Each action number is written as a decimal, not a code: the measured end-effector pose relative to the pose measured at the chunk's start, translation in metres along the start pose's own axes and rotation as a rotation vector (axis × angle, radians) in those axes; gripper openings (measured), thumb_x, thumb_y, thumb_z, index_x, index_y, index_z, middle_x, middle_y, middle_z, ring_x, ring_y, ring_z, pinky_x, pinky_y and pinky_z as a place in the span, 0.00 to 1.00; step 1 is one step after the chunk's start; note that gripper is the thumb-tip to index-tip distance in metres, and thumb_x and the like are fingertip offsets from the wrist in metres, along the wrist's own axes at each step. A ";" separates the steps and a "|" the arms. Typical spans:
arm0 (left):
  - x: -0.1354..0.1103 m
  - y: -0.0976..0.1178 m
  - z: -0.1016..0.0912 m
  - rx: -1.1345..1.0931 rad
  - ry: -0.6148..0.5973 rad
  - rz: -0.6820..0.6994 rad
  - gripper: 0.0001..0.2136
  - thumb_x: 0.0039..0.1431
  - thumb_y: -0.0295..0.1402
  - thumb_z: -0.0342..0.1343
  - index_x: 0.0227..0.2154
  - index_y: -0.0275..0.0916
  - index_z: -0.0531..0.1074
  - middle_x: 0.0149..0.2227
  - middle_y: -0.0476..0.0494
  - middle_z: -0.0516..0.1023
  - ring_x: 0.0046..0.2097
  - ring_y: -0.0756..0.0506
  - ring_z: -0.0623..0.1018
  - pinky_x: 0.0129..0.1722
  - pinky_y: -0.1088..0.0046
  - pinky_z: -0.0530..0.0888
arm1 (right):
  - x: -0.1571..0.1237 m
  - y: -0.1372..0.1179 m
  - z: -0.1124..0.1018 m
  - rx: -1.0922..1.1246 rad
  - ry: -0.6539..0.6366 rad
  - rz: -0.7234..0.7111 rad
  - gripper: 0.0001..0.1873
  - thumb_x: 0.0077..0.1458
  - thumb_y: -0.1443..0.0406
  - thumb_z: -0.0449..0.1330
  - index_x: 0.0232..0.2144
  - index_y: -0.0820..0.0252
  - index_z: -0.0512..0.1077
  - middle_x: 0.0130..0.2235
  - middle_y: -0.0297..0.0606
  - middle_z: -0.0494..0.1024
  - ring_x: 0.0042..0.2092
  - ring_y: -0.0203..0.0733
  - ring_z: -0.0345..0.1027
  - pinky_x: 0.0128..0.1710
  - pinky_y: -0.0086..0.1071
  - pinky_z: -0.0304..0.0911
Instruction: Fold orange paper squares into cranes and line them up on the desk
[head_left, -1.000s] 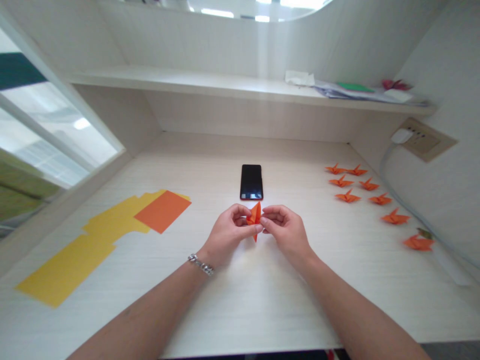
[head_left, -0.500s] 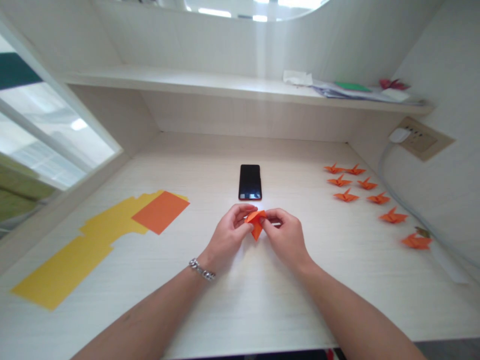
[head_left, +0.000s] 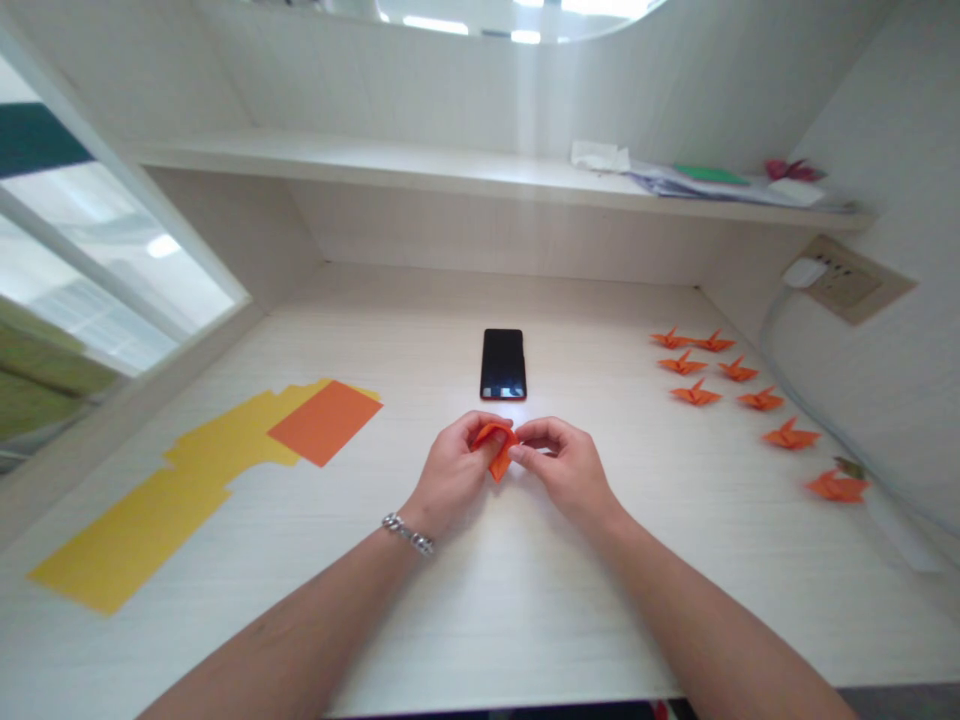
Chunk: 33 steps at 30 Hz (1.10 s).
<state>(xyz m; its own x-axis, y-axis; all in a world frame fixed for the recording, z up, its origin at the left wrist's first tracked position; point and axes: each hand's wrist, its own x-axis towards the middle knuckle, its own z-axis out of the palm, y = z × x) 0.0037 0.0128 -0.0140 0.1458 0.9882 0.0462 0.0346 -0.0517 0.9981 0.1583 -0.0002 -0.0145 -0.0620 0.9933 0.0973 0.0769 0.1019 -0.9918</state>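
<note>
Desk (head_left: 480,620): left hand (head_left: 450,468) pinching folded orange paper (head_left: 500,465).

Folded paper (head_left: 499,462): between left hand (head_left: 455,462) and right hand (head_left: 568,465)
Phone (head_left: 503,364): on the surface (head_left: 495,620), just behind the hands
Sheets (head_left: 217,445): left, on the surface (overlapping)
Paper cranes (head_left: 695,395): right, near the cable (head_left: 764,330)
Shelf (head_left: 375,165): behind, above the surface
</note>
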 end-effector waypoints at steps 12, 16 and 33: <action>-0.002 0.005 0.001 -0.085 -0.032 -0.057 0.13 0.52 0.38 0.60 0.37 0.34 0.73 0.39 0.39 0.77 0.40 0.44 0.77 0.40 0.67 0.74 | 0.006 0.008 -0.003 0.199 -0.059 0.135 0.13 0.46 0.57 0.64 0.30 0.61 0.76 0.28 0.37 0.78 0.29 0.37 0.69 0.31 0.30 0.64; -0.004 0.009 0.002 -0.056 -0.047 -0.050 0.13 0.53 0.38 0.59 0.37 0.34 0.73 0.39 0.38 0.78 0.41 0.43 0.77 0.40 0.68 0.74 | 0.006 0.006 -0.003 0.192 -0.066 0.121 0.12 0.43 0.60 0.67 0.30 0.62 0.77 0.30 0.37 0.79 0.31 0.38 0.71 0.33 0.31 0.65; -0.004 0.006 0.005 -0.088 -0.095 -0.082 0.09 0.55 0.31 0.55 0.38 0.35 0.76 0.38 0.42 0.79 0.39 0.46 0.76 0.41 0.71 0.73 | 0.001 0.002 0.001 0.023 0.048 0.080 0.08 0.45 0.64 0.65 0.30 0.62 0.79 0.31 0.40 0.81 0.33 0.43 0.75 0.35 0.33 0.69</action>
<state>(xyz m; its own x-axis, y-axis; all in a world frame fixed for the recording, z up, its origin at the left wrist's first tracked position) 0.0085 0.0078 -0.0088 0.2394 0.9703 -0.0354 -0.0356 0.0452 0.9983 0.1577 0.0012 -0.0161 -0.0092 0.9997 0.0213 0.0566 0.0218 -0.9982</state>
